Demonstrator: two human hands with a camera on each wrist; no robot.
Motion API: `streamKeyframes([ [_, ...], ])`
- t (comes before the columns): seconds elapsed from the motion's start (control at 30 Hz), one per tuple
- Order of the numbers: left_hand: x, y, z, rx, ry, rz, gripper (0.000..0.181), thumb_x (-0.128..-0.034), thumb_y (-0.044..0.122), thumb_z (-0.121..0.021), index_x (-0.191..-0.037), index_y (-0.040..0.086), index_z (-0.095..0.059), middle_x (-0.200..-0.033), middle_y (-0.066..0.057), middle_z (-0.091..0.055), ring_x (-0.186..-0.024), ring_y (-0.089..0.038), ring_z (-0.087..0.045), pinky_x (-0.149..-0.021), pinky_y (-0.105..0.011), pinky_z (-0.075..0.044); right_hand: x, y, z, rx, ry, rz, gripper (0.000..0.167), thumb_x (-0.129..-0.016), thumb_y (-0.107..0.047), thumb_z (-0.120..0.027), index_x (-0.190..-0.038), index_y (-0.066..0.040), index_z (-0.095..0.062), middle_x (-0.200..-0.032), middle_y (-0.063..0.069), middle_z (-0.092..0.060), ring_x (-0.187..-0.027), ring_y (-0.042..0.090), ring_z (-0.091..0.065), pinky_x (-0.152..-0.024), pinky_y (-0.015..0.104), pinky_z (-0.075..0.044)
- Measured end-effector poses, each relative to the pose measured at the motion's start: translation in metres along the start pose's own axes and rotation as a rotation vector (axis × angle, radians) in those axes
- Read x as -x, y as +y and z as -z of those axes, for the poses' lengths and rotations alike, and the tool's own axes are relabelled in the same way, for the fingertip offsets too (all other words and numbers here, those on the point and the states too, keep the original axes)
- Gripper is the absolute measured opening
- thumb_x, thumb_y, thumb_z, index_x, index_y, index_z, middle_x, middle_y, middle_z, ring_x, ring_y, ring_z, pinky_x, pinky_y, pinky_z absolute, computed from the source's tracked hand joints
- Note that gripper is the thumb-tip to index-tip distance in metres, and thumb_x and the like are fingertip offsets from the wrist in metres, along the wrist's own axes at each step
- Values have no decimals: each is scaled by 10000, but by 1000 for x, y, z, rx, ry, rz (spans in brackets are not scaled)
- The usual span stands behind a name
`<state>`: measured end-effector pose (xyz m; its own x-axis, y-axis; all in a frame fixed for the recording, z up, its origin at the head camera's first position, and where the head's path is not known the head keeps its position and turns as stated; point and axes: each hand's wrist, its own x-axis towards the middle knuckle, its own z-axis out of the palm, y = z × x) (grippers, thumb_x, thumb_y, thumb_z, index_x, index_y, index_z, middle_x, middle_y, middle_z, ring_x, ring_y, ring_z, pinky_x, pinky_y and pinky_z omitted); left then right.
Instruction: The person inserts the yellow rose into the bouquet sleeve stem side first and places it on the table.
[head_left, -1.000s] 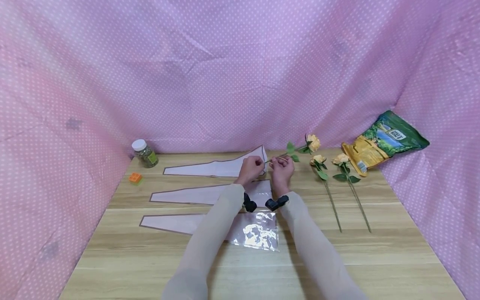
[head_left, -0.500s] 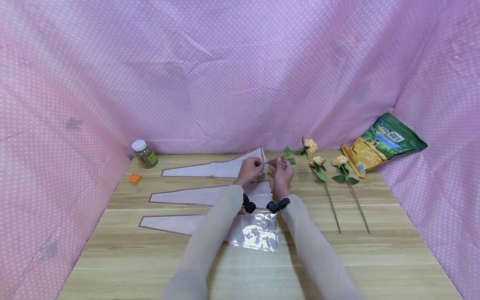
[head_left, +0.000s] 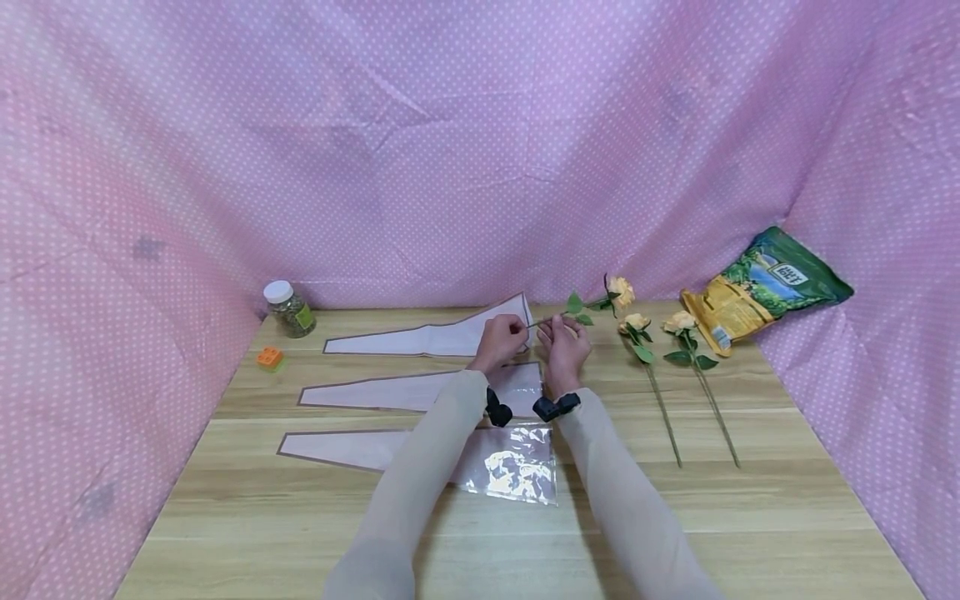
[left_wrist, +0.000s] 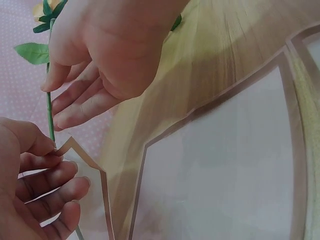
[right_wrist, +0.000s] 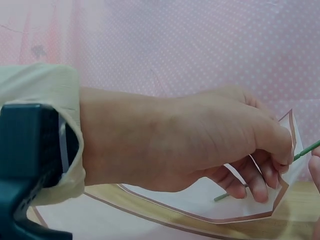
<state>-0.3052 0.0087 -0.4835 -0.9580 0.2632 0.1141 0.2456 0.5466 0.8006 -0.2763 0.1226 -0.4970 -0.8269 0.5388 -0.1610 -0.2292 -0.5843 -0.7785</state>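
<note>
My left hand (head_left: 500, 340) pinches the wide mouth of the farthest flower sleeve (head_left: 442, 337), a tapered white sleeve with a brown border. Curled thumb and fingers of that left hand (left_wrist: 35, 170) grip its edge in the left wrist view. My right hand (head_left: 564, 348) pinches the green stem of a pale yellow rose (head_left: 619, 291), whose bloom points right. The stem runs through the mouth, and its cut end (right_wrist: 220, 197) shows within the sleeve in the right wrist view. Only fingertips of the right hand (right_wrist: 315, 169) appear there.
Two more flower sleeves, a middle one (head_left: 375, 392) and a near one (head_left: 337, 446), lie under my forearms. Two yellow roses, one left (head_left: 654, 383) and one right (head_left: 708, 383), lie at right beside a green-and-yellow bag (head_left: 768, 287). A jar (head_left: 291, 310) and orange block (head_left: 270, 357) stand left.
The rose has shifted slightly left and down, its stem farther toward the sleeve. My right fingers have changed their hold on the stem. The left hand stays at the sleeve's mouth.
</note>
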Motion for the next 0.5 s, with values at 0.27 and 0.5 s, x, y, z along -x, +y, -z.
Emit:
streamKeyframes([
  [0.27,0,0,1,-9,-9,8,142,-931,111,-608,-851,64,-716,-804,-58,-680,-701,-129,-553,-614,-208,-426,-1,-1,0,18,43,10,387,-951,-50,-637,-1137,-78,-299,-1101,255,-668,-832,260,-754,-759,365,-620],
  [0.5,2,2,2,-13,-22,16,151,-940,107,-607,-898,29,-729,-844,-84,-696,-732,-141,-557,-639,-212,-428,-3,-4,1,111,24,67,459,-924,-13,-662,-1231,-96,-331,-1115,363,-636,-740,215,-745,-669,309,-616],
])
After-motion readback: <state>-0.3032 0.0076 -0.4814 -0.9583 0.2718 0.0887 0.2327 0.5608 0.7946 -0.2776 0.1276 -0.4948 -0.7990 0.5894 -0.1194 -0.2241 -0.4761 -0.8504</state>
